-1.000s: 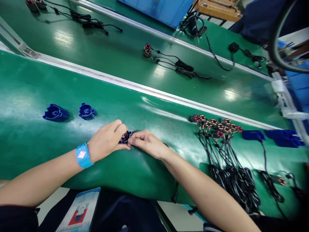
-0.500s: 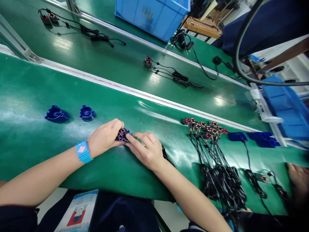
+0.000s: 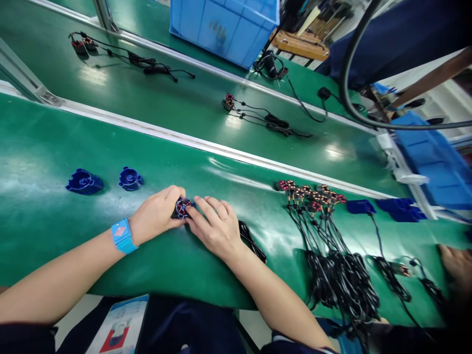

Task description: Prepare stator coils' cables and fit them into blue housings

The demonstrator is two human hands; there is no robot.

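Holds a small round blue part [image 3: 183, 208] in the left hand [image 3: 157, 209], near the front of the green table [image 3: 165, 268], right between both hands. Grips it from the left, clamped around the side, with a bit of finger at the far edge and a bit at the near edge. Covers most of its left side that way. Shows the top of the part, with red and dark bits inside the blue rim. Cannot tell the spot of the left fingertips underneath. Touches the right side of the top with one fingertip of the right hand [image 3: 216, 228]. Holds the other right fingers nearly straight and a little apart, just beside the right edge of the part, not wrapped around it. Has a black cord bundle [image 3: 252, 242] just past the right wrist, partly hidden by it. Wears a light blue band [image 3: 124, 236] on the left wrist. Has a big blue cup [image 3: 84, 182] and a small blue cup [image 3: 132, 183] off to the left, both apart from the hands. Has red and copper coils [image 3: 316, 197] with long black cords [image 3: 339, 280] well off to the right. Shares the table with another person's hand [image 3: 457, 260], dark and blurry at the far right.
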